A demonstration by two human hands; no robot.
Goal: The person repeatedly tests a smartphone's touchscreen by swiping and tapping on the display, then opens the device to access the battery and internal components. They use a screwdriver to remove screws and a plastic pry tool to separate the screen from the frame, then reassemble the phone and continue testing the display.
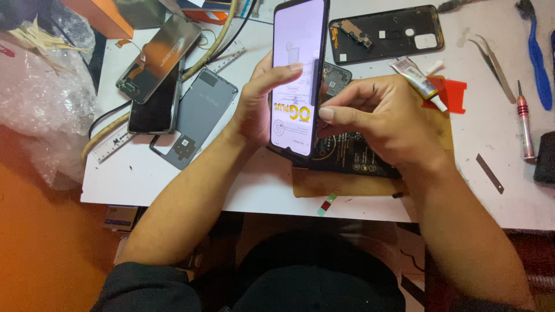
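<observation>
Hands up front: your left hand [254, 110] grips the phone screen panel [298, 78] from behind, thumb laid across its pale protective film, holding it upright above the phone body [352, 156] on the brown mat [324, 184], while your right hand [387, 118] pinches the panel's right edge, fingers curled closed. Just past your right knuckles lies a glue tube [417, 81] against a red plastic piece [454, 95], with tweezers [491, 60] and a screwdriver [525, 124] to the right. Farther back, a black phone frame [386, 33] rests on the white table [254, 190], and spare screens [156, 63] sit left.
</observation>
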